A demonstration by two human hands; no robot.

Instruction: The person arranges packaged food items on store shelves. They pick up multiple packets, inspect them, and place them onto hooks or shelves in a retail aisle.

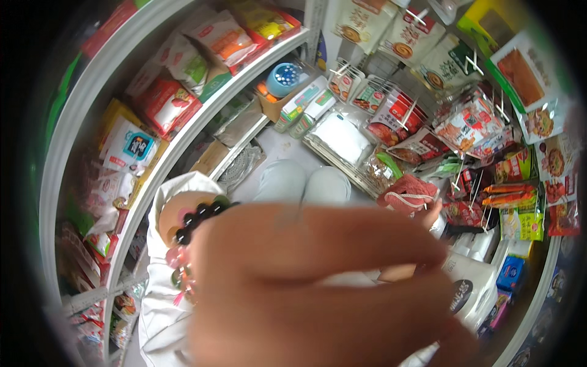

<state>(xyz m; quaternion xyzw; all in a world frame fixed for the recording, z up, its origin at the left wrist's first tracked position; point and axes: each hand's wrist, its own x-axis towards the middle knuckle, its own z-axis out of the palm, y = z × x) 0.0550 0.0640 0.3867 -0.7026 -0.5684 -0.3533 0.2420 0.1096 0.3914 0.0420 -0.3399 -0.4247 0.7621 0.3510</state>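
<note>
My left hand (321, 275) is blurred and very close to the camera, covering much of the lower middle. Its fingers stretch to the right with a gap between them, and nothing shows in them. A white sleeve and beaded bracelets (190, 225) are at its wrist. Beyond its fingertips, partly hidden, my right hand (432, 214) holds a bundled red textured cloth (407, 195) with a pale cord across it. My knees (302, 183) in light trousers show behind the left hand.
White shelves (206, 124) with packaged food curve along the left. Hooks with hanging food packets (467, 124) fill the right side. Ahead are a blue round container (283, 80), boxes and a rack with a white package (341, 137). A white plastic-wrapped pack (472, 284) lies at lower right.
</note>
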